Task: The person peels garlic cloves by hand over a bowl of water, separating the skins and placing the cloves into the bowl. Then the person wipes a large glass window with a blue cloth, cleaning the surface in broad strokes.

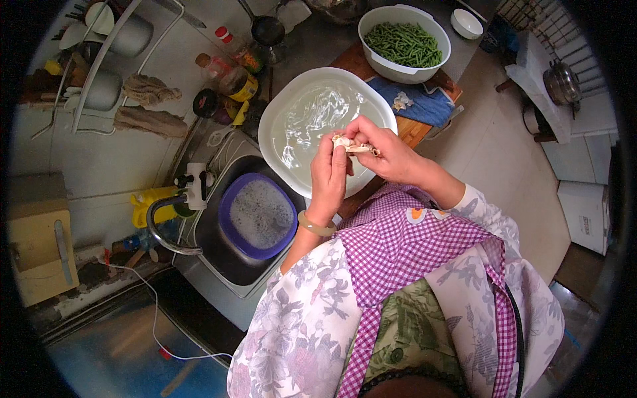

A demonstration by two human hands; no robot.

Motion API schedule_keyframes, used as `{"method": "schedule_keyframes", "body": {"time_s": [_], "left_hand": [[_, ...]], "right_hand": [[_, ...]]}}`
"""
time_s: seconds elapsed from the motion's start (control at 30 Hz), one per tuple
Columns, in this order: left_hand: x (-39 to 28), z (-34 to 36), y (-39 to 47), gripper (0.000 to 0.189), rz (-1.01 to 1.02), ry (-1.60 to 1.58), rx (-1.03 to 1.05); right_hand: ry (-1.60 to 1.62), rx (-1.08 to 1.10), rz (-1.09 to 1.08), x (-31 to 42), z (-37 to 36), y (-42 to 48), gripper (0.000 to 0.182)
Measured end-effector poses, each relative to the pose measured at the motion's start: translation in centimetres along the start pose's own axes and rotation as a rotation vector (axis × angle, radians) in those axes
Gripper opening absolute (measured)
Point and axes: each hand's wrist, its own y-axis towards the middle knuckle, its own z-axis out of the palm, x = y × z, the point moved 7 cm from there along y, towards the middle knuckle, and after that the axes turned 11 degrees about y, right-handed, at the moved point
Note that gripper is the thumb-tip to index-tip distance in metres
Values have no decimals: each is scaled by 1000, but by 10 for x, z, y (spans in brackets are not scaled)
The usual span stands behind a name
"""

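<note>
Both my hands are over the near right part of a white basin (327, 71) of clear water. Between the thumb and fingers of my left hand (328, 176) is the pale head of a garlic bulb (343, 142). My right hand (395, 154) pinches the same bulb from the other side, around its dry stalk. Papery skin hangs loose on it, and my fingers hide part of it. Beyond my right hand, a blue cloth (425, 110) bears a small heap of whitish scraps (402, 101), possibly garlic skin.
Left of the basin, a purple tub (224, 219) of sudsy water sits in the steel sink (206, 234) beside a faucet (196, 186). A white bowl (398, 73) of cut green beans stands on a wooden board (415, 132). Bottles (239, 82) crowd the wall.
</note>
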Motion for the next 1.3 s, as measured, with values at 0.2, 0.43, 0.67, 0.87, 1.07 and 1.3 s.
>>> {"method": "schedule_keyframes", "body": {"time_s": [0.2, 0.43, 0.67, 0.87, 1.07, 1.3], "left_hand": [[22, -9, 5, 39, -170, 74, 23], [47, -1, 2, 57, -379, -46, 4], [35, -5, 4, 64, -256, 164, -64], [8, -3, -2, 54, 17, 320, -185], [4, -3, -6, 47, 116, 211, -295], [17, -2, -1, 45, 58, 90, -262]], "right_hand": [[-88, -2, 9, -15, 3, -4, 23], [-22, 32, 86, -30, 5, -5, 23], [-65, 116, 237, -30, 10, -6, 23], [-62, 75, 97, -18, 17, -4, 22], [-89, 37, 120, -12, 24, 0, 21], [-23, -60, 121, -19, 20, 2, 17]]}}
